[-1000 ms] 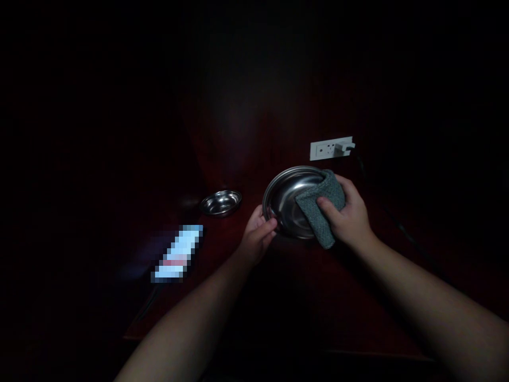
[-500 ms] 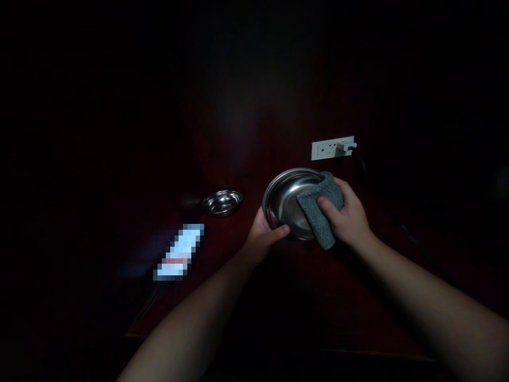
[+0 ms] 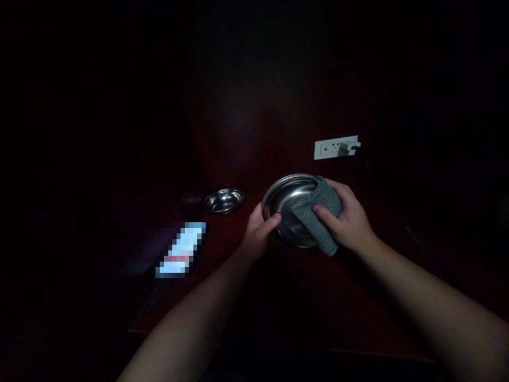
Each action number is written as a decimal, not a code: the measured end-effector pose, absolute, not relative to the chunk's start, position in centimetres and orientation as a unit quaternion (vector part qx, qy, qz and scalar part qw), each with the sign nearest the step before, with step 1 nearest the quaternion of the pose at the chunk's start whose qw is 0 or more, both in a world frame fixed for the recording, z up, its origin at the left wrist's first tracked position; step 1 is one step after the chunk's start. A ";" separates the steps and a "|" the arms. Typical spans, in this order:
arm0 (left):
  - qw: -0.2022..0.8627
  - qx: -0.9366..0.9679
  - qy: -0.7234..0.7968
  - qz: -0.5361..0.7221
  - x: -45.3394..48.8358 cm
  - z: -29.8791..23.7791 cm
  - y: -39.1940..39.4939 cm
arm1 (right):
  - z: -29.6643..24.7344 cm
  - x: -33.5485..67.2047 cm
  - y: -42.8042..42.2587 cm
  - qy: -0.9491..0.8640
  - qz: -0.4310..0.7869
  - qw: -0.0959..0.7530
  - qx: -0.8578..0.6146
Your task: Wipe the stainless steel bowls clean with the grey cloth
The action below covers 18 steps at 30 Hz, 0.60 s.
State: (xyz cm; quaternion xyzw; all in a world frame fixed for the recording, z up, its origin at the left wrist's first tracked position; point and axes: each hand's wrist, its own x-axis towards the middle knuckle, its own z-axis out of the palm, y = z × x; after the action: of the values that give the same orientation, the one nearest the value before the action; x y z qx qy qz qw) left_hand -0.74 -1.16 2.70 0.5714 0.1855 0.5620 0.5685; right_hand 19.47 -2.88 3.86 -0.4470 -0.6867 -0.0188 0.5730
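A shiny metal bowl (image 3: pixel 284 223) is held up above the dark red table, tilted so that its inside faces me. My left hand (image 3: pixel 257 231) grips its left side, thumb over the rim and fingers behind. On the right side, my right hand (image 3: pixel 350 215) is closed on a grey-green cloth (image 3: pixel 318 212) folded over the bowl's rim. The cloth covers the right part of the inside, and one end hangs down past the lower rim. The right fingers behind the bowl are hidden.
A second metal bowl (image 3: pixel 224 201) rests on the table (image 3: pixel 318 313) at the back left. Nearer me lies a lit, pixelated phone-like screen (image 3: pixel 183 250) with a cable below it. A white wall socket (image 3: pixel 336 147) holds a plug, and a dark cord runs down to the right.
The bowl has dipped slightly. My left thumb has shifted up and left along the rim, and my right hand with the cloth has moved a little left and lower. Both hands keep their holds.
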 end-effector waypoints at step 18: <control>0.638 0.480 0.195 0.570 -0.6 2.5 -1.4 | 3.9 19.6 -2.6 -0.666 -0.044 0.601 -0.440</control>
State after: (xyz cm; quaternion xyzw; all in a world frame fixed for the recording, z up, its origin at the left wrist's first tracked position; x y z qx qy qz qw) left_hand -0.58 -1.41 2.49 0.4800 0.1952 0.5701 0.6376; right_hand 19.64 -2.64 3.90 -0.4400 -0.6658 -0.0439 0.6010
